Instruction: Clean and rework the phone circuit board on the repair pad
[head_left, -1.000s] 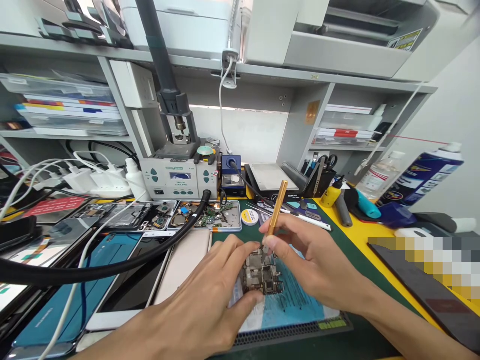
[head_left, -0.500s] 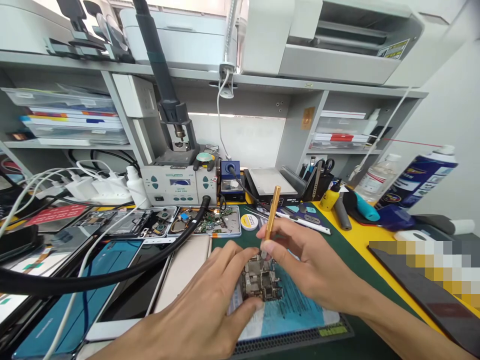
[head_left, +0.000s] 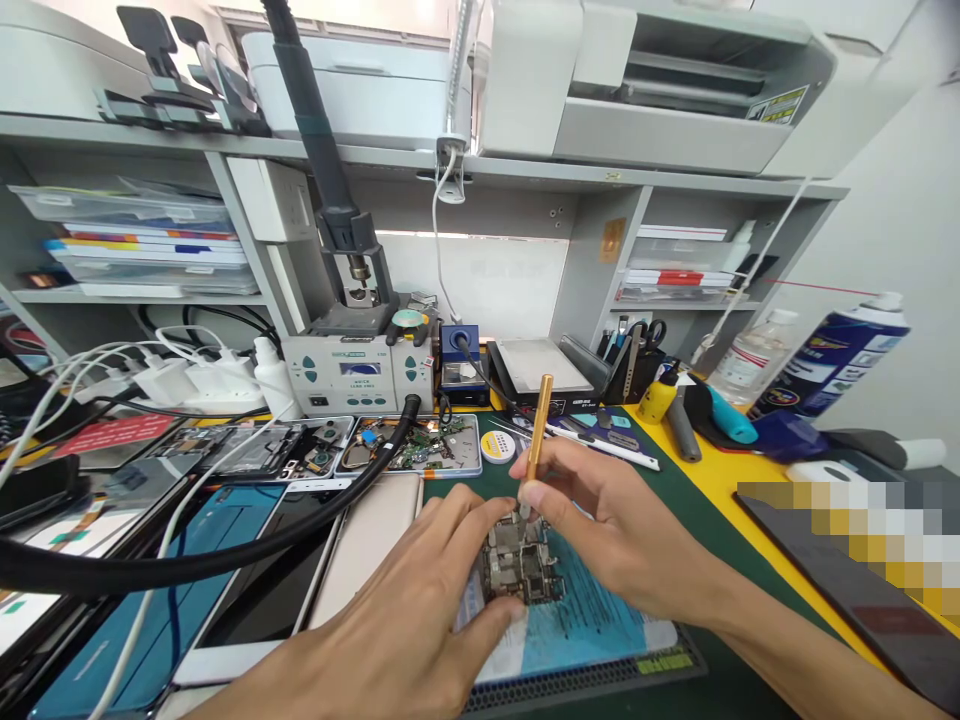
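A small phone circuit board (head_left: pixel 523 568) lies on a blue sheet (head_left: pixel 585 625) on the green mat. My left hand (head_left: pixel 409 610) pinches the board's left edge between thumb and fingers, holding it down. My right hand (head_left: pixel 600 520) grips a gold-handled screwdriver (head_left: pixel 538 427) in a pinch, nearly upright, its tip touching the top of the board.
A grey rework station (head_left: pixel 352 370) with a thick black hose (head_left: pixel 225 545) sits behind. Trays of phone parts (head_left: pixel 409 443), opened phones (head_left: pixel 247 450) and a gold phone back (head_left: pixel 367 535) lie left. Pen holder (head_left: pixel 637 360), yellow bottle (head_left: pixel 658 395), spray can (head_left: pixel 832 355) stand right.
The screwdriver has tilted more upright and shifted slightly left with my right hand. My left hand stays on the board. The camera moved a little.
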